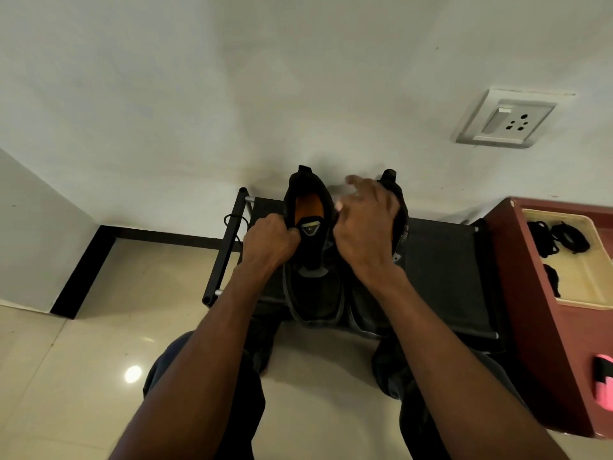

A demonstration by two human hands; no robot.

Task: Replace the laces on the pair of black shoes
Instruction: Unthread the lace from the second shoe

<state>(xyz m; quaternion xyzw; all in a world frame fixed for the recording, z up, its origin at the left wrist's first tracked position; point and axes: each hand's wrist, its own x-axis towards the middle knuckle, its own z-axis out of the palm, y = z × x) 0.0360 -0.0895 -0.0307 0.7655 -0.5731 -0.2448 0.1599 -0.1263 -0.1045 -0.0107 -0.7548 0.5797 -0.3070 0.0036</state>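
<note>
Two black shoes stand side by side on a low black rack [441,270], toes toward me. The left shoe [313,293] shows an orange insole and a grey tongue label. My left hand [270,242] is curled at that shoe's left collar edge and grips it; a black lace [234,224] loops out to the left of the hand. My right hand [363,227] hovers over the right shoe [396,207] with fingers spread and blurred, hiding most of it. It holds nothing that I can see.
A red-brown cabinet [530,293] stands to the right with a cream tray [587,280] holding several bundles of black laces [569,240]. A wall with a socket plate [506,119] is right behind the rack. My knees sit below on the glossy tiled floor [99,343].
</note>
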